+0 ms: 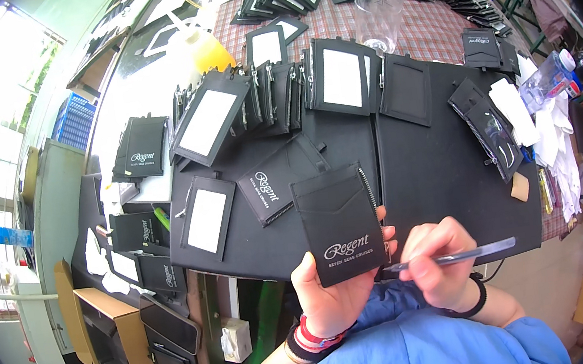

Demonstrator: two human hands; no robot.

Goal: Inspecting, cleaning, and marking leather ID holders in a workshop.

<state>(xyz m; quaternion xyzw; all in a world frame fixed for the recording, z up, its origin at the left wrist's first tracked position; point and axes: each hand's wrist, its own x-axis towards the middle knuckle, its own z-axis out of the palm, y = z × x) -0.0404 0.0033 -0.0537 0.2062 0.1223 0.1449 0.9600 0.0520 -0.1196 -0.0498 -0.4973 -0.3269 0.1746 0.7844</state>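
My left hand [332, 308] grips a black card holder [336, 220] upright above the near table edge. Pale lettering runs across its lower front, and a silver zip lines its right side. Just to the right, my right hand [439, 266] pinches a slim clear pen [482, 251], its tip pointing left toward the holder's bottom corner. Behind the held piece, another black card holder [270, 184] lies tilted on the black work surface. A holder with a white window [205, 218] lies to its left.
Rows of black holders [273, 93] stand packed across the table's middle. Farther back are a clear plastic bottle [379, 4] and a yellow squeeze bottle [206, 47]. At right lie a zipped pouch [485, 125] and white cloth [562, 149]. An open cardboard box [114, 305] sits lower left.
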